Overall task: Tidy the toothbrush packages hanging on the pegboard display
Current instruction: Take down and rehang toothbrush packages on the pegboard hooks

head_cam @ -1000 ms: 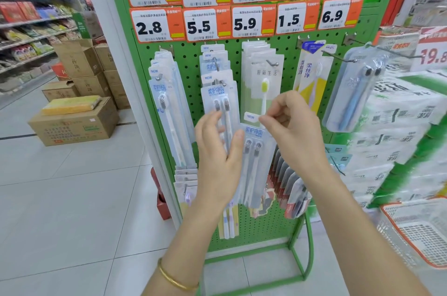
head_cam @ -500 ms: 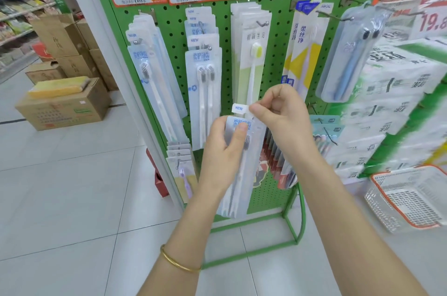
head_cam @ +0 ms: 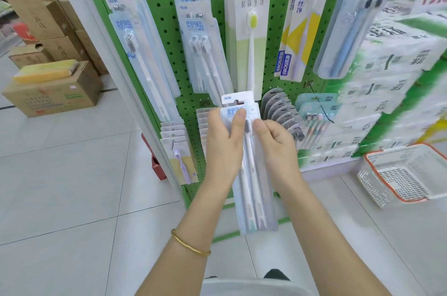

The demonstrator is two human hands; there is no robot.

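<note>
A green pegboard [head_cam: 212, 73] carries hanging toothbrush packages in two rows. In front of its lower row I hold a small stack of clear twin-brush packages [head_cam: 254, 189] with a white "NEW" header. My left hand [head_cam: 223, 143] grips the stack's left edge, thumb across the front. My right hand [head_cam: 275, 145] pinches its right edge near the brush heads. More of the same twin-brush packages [head_cam: 203, 37] hang on the peg above. A yellow-bristled single brush package [head_cam: 250, 37] hangs to their right.
Bare peg hooks [head_cam: 326, 112] stick out at the lower right over pastel brush packs [head_cam: 314, 124]. Stacked tissue packs [head_cam: 396, 83] and a white basket [head_cam: 406, 174] stand at the right. Cardboard boxes [head_cam: 53, 87] sit on the tiled floor at the left.
The view has tilted down and closer. Both hands have lowered the twin-brush stack from the upper row to the lower row, and the right hand moved from the header to the stack's right edge.
</note>
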